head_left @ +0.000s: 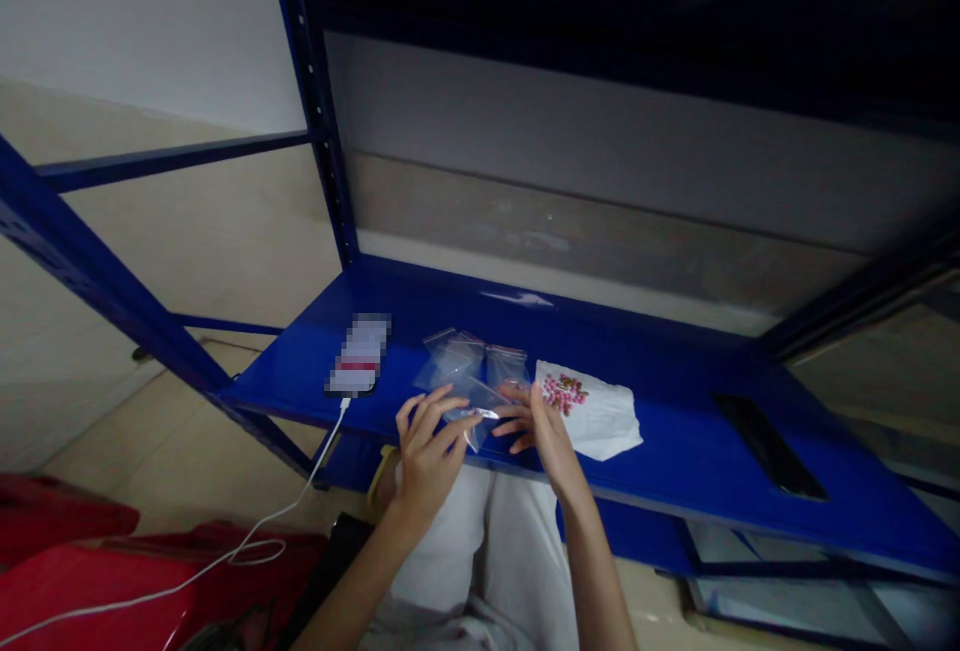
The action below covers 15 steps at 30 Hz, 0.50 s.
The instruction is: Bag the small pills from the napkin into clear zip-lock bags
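Note:
Both of my hands are raised at the front edge of a blue metal shelf [675, 451]. My left hand [429, 446] and my right hand [538, 423] each pinch one side of a small clear zip bag [472, 411] between them. Behind it, several more clear zip bags [469, 356] lie in a loose pile on the shelf. Just right of my right hand lies a white tissue [600, 416] with a small heap of pink pills [564, 391] on it.
A phone [360, 359] lies on the shelf's left end with a white cable [247, 546] trailing down to the floor. A dark flat object [769, 443] lies at the right. Blue uprights [322, 121] frame the rack. Red items [97, 581] sit low left.

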### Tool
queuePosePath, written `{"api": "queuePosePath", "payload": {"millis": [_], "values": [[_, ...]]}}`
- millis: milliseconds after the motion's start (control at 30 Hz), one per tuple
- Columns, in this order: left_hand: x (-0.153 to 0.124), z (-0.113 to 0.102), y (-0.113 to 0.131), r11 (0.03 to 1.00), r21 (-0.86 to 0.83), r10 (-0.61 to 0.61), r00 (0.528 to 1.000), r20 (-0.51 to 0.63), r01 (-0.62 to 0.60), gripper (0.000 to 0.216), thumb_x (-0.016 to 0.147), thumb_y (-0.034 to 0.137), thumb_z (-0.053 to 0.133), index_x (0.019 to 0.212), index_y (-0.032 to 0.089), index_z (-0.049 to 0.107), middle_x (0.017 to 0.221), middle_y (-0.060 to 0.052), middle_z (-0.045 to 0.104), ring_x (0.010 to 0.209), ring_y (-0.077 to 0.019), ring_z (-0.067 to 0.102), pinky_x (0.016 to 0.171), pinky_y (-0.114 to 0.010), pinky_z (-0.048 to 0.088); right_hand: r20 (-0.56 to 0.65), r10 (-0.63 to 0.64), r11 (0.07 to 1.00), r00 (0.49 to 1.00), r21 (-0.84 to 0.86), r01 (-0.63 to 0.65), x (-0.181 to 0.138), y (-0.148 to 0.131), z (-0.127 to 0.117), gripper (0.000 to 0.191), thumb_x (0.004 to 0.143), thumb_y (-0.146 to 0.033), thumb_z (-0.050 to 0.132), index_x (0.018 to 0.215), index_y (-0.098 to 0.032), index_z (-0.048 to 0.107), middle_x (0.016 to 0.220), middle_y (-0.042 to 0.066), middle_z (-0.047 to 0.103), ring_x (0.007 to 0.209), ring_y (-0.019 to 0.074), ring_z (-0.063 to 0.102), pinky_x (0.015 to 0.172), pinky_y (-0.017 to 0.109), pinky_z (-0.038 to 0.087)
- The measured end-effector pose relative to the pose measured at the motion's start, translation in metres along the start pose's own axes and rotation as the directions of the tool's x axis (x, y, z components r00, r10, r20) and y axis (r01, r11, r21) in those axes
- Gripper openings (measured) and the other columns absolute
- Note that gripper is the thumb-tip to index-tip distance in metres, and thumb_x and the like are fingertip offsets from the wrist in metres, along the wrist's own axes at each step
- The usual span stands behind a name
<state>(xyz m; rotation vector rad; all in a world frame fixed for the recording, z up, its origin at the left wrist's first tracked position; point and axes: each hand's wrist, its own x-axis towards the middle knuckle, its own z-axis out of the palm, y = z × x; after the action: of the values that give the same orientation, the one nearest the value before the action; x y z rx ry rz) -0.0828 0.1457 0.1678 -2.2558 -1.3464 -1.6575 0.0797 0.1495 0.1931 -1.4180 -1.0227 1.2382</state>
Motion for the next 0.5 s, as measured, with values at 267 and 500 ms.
{"api": "queuePosePath", "payload": {"millis": [267,500], "values": [[-0.029,-0.039,0.017,0.987,-0.15,0.084,0.984,0.154,-0.061,0.03,0.076,0.004,0.053,0.08,0.028,0.07,0.111,-0.004,0.061,0.113,-0.0244,0.053,0.088,-0.04,0.042,0.134,0.04,0.987,0.99,0.15,-0.06,-0.031,-0.003,-0.011,0.035,0.064,-0.043,0.076,0.084,-0.014,0.072,0.065,0.005,0.071,0.056,0.0132,0.064,0.049,0.019,0.047],[-0.042,-0.052,-0.001,0.99,-0.103,-0.066,0.963,0.26,0.095,0.028,0.078,0.008,0.05,0.082,0.028,0.07,0.122,-0.005,0.052,0.122,-0.0262,0.043,0.094,-0.046,0.04,0.356,0.069,0.984,0.932,0.13,-0.122,-0.057,0.004,-0.023,0.026,0.068,-0.036,0.074,0.088,-0.019,0.073,0.079,0.006,0.074,0.066,0.0137,0.067,0.062,0.024,0.053]]}}
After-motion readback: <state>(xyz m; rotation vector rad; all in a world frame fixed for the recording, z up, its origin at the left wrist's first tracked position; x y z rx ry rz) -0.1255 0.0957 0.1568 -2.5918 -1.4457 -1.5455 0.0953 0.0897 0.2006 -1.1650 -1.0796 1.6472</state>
